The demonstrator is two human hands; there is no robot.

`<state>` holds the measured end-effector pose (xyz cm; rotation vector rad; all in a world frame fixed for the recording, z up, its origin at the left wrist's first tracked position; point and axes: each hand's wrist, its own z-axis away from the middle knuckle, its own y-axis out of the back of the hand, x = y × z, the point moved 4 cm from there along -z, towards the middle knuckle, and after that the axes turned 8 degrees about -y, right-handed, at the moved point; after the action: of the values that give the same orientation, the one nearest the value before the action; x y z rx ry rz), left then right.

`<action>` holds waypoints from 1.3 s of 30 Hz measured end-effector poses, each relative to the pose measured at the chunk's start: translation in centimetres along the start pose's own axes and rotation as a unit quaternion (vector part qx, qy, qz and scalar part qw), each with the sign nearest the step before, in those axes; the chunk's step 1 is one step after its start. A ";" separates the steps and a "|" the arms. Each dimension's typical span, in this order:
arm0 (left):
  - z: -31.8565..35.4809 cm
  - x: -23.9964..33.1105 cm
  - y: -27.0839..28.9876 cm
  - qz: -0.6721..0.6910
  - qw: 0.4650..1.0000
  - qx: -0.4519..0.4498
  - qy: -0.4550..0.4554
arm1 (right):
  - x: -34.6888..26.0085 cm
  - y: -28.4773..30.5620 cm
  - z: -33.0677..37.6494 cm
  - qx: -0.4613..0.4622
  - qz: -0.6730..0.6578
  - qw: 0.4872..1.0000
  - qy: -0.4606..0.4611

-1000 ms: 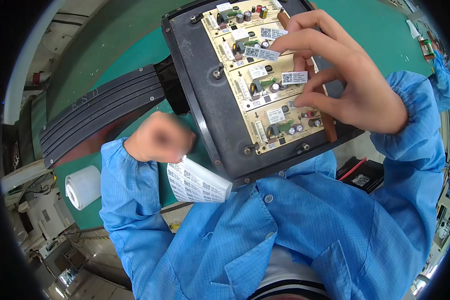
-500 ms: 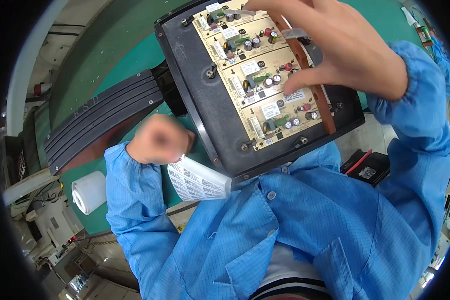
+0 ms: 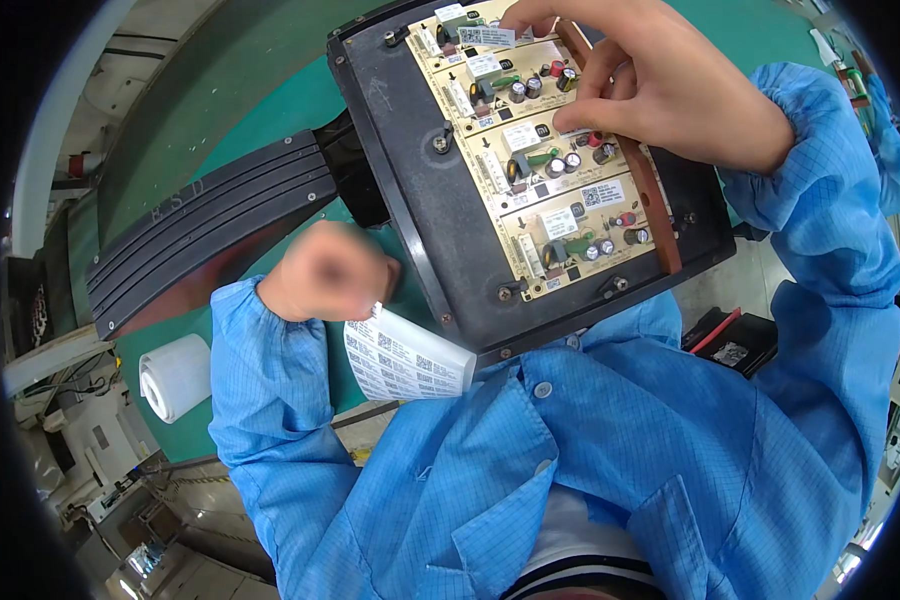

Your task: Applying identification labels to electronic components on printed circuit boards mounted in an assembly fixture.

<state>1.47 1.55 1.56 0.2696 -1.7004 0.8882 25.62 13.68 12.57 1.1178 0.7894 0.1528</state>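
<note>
A black tray [image 3: 400, 180] holds a panel of several tan circuit boards [image 3: 515, 135], populated with capacitors and other parts. Over the top board my right hand [image 3: 670, 85] carries a small printed white label [image 3: 485, 37] at its index fingertip. Its thumb stays apart from that finger, near the middle boards. Another white label [image 3: 602, 193] lies on the lowest boards. To the left of the tray, my left hand [image 3: 325, 275] is closed on a curling sheet of printed labels [image 3: 410, 355]; its fingers are partly blurred.
A reddish-brown bar [image 3: 650, 205] crosses the boards' right side. Black screw posts [image 3: 442, 143] rise from the tray. Left of it stands a ribbed black arm-shaped piece [image 3: 210, 225]. A white roll [image 3: 175, 378] rests on the green table [image 3: 255, 135]. A black box [image 3: 735, 340] is at lower right.
The tray and boards have shifted slightly right in view. My right hand's thumb has lifted off the label on the lower boards. The label at the index fingertip now faces up clearly.
</note>
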 end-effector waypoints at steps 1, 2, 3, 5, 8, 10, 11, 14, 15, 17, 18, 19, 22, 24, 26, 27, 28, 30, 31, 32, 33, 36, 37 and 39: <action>0.0 0.0 0.0 0.001 1.000 -0.002 -0.001 | -2.1 0.2 -0.3 0.070 -0.046 0.966 0.245; 0.0 0.0 0.0 0.001 1.000 -0.006 -0.005 | -2.9 0.7 0.7 0.103 -0.073 0.923 0.363; 0.0 0.0 0.1 0.002 1.000 -0.003 -0.002 | -3.5 0.8 1.3 0.135 -0.088 0.866 0.474; 0.0 0.0 0.1 0.003 1.000 -0.009 -0.006 | -1.5 0.2 0.0 0.005 -0.094 0.991 0.093; 0.0 0.0 0.1 0.004 1.000 -0.009 -0.005 | -1.4 0.2 0.4 -0.032 -0.005 0.999 -0.007; 0.0 0.0 0.1 0.003 1.000 -0.005 -0.001 | -1.7 0.6 0.3 0.013 0.104 0.995 0.008; 0.0 0.0 0.1 0.002 1.000 -0.004 -0.003 | -1.7 0.9 0.2 0.027 0.153 0.988 0.005; 0.0 0.1 0.1 -0.002 1.000 -0.006 0.000 | -1.8 1.9 0.0 0.115 0.206 0.969 0.076; 0.1 0.1 0.1 -0.005 1.000 0.000 0.001 | -1.5 2.1 -0.2 0.121 0.172 0.974 0.083; 0.1 0.1 0.1 -0.001 1.000 -0.005 0.000 | -0.7 2.4 -0.7 0.130 0.104 0.981 0.098; 0.1 0.0 0.1 -0.002 1.000 -0.004 0.003 | 0.2 2.2 -0.9 0.119 -0.020 0.991 0.056; 0.1 0.0 0.1 -0.004 1.000 0.002 0.005 | 0.7 2.0 -1.1 0.121 -0.065 0.989 0.050; 0.2 0.0 0.2 -0.008 1.000 0.004 0.006 | 2.1 1.1 -1.8 0.105 -0.157 0.982 0.019; 0.2 0.0 0.2 -0.008 1.000 0.006 0.004 | 2.4 0.5 -2.6 0.085 -0.148 0.985 -0.002; 0.3 0.0 0.2 -0.008 1.000 0.008 0.005 | 0.7 0.6 -2.8 0.095 -0.190 0.958 0.192; 0.3 0.0 0.2 -0.007 1.000 0.012 0.008 | 0.0 1.2 -2.2 0.107 -0.212 0.927 0.291; 0.3 0.0 0.2 -0.011 1.000 0.010 0.008 | -0.7 1.4 -1.8 0.112 -0.228 0.885 0.389; 0.3 0.0 0.2 -0.014 1.000 0.008 0.007 | 0.6 1.2 -2.6 0.085 -0.122 0.985 0.091; 0.3 0.0 0.2 -0.015 1.000 0.009 0.008 | 1.2 1.2 -2.5 0.068 -0.081 0.994 -0.011; 0.2 0.0 0.2 -0.016 1.000 0.003 0.005 | 0.9 1.3 -2.4 0.074 -0.071 0.995 -0.002; 0.2 0.0 0.2 -0.014 1.000 0.009 0.012 | 0.7 1.5 -2.3 0.078 -0.067 0.995 0.002; 0.1 0.1 0.1 -0.017 1.000 0.000 0.003 | 0.3 1.8 -2.5 0.084 0.055 0.995 0.024; 0.2 0.1 0.1 -0.018 1.000 0.005 0.005 | 0.3 1.9 -2.7 0.086 0.093 0.991 0.030; 0.2 0.1 0.2 -0.020 1.000 0.007 0.007 | 0.0 2.8 -3.1 0.167 0.176 0.968 0.062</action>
<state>1.20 1.57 1.54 0.3058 -1.6702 0.8703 24.38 17.24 14.31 1.5774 0.7369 0.4033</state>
